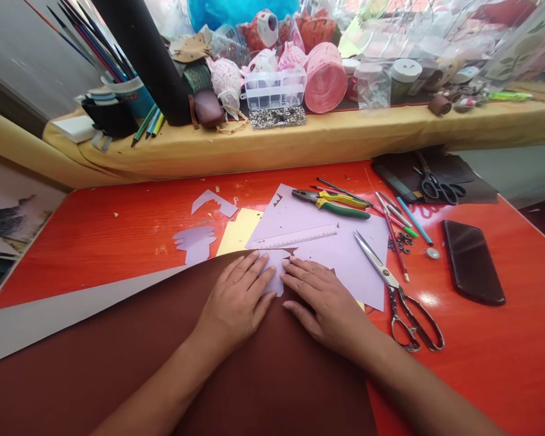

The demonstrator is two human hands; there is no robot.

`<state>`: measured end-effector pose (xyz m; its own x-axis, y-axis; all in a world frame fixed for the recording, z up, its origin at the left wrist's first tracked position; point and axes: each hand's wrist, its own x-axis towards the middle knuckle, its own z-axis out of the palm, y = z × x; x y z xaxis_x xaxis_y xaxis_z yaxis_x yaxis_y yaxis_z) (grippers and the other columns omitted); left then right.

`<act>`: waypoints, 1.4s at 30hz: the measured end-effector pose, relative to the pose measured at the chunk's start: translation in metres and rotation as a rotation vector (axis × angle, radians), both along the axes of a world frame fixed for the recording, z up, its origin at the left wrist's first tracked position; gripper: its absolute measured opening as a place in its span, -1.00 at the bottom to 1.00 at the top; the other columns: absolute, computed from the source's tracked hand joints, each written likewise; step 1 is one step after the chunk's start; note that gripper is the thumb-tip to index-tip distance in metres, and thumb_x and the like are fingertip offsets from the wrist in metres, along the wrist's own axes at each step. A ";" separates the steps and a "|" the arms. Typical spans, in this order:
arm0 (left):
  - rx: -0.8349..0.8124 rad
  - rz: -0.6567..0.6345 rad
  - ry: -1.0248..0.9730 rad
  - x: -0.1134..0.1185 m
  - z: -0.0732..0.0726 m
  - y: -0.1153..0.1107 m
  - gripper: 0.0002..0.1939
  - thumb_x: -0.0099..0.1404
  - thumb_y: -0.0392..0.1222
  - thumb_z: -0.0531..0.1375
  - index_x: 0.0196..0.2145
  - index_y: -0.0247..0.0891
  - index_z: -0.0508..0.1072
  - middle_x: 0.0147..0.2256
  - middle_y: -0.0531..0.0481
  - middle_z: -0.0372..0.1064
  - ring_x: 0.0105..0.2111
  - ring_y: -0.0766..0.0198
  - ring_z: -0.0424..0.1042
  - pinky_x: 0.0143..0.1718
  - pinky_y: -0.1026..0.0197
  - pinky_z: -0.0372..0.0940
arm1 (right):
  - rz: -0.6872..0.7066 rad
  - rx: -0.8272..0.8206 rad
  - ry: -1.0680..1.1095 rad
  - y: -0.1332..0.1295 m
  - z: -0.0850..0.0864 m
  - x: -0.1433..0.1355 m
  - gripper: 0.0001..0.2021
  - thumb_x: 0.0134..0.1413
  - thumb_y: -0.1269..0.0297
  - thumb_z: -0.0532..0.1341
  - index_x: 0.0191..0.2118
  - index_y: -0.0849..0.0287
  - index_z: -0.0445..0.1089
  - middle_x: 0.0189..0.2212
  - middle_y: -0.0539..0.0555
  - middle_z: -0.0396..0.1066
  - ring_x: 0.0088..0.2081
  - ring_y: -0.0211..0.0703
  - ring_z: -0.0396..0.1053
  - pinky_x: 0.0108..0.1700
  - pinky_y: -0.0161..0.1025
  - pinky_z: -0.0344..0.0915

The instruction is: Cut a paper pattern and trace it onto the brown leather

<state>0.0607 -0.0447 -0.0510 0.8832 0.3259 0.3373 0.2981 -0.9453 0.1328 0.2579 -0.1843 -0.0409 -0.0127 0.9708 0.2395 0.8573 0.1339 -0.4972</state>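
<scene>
A large brown sheet covers the near part of the red table, its far edge curving past both hands. On that edge lies a small lilac paper piece, partly hidden under the fingers. My left hand rests flat on the left side of the piece, fingers extended. From the right, my right hand lies flat with its fingertips on the piece's right side. Neither hand grips anything. Just beyond are a large lilac sheet and a clear ruler.
Large scissors and a black phone lie right of the hands. Pliers, pens and smaller scissors are farther back. Paper cutouts sit left. A cloth-covered ledge holds jars and boxes.
</scene>
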 end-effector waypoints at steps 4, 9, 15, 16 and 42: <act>0.010 0.004 -0.010 0.000 -0.001 0.000 -0.59 0.63 -0.10 0.07 0.23 -0.29 0.54 0.31 -0.17 0.47 0.33 -0.07 0.43 0.33 -0.14 0.34 | 0.004 0.040 0.013 0.000 0.001 0.000 -0.59 0.49 0.32 0.18 0.33 0.22 0.48 0.35 0.29 0.46 0.43 0.17 0.36 0.42 0.24 0.37; 0.019 -0.003 -0.010 0.000 -0.002 0.000 -0.58 0.63 -0.12 0.05 0.25 -0.31 0.53 0.31 -0.20 0.47 0.33 -0.09 0.43 0.32 -0.17 0.35 | 0.018 0.018 0.003 0.001 0.000 -0.003 -0.56 0.47 0.30 0.23 0.36 0.25 0.46 0.38 0.32 0.42 0.44 0.20 0.33 0.42 0.26 0.37; 0.000 -0.013 -0.016 0.000 -0.001 0.001 -0.58 0.62 -0.12 0.06 0.25 -0.33 0.53 0.31 -0.22 0.47 0.33 -0.09 0.43 0.32 -0.18 0.36 | 0.018 -0.040 -0.049 0.002 0.000 -0.004 -0.56 0.45 0.29 0.25 0.35 0.24 0.47 0.40 0.32 0.40 0.44 0.25 0.33 0.43 0.31 0.35; -0.001 -0.012 -0.013 0.000 -0.001 0.001 -0.58 0.62 -0.12 0.06 0.25 -0.33 0.52 0.32 -0.21 0.47 0.34 -0.09 0.42 0.33 -0.18 0.35 | 0.020 -0.041 -0.055 0.002 0.000 -0.004 -0.56 0.46 0.29 0.25 0.35 0.24 0.48 0.40 0.31 0.40 0.44 0.24 0.33 0.43 0.29 0.34; -0.010 0.011 0.006 0.000 -0.003 0.000 -0.59 0.60 -0.12 0.09 0.27 -0.26 0.53 0.33 -0.20 0.45 0.35 -0.07 0.40 0.35 -0.16 0.32 | 0.015 -0.069 -0.052 0.002 0.002 -0.005 -0.55 0.47 0.26 0.26 0.37 0.17 0.46 0.42 0.29 0.38 0.47 0.24 0.29 0.44 0.32 0.32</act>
<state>0.0611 -0.0445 -0.0536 0.8817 0.3386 0.3287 0.3090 -0.9407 0.1401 0.2530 -0.1824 -0.0384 -0.0379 0.9845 0.1712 0.8804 0.1139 -0.4604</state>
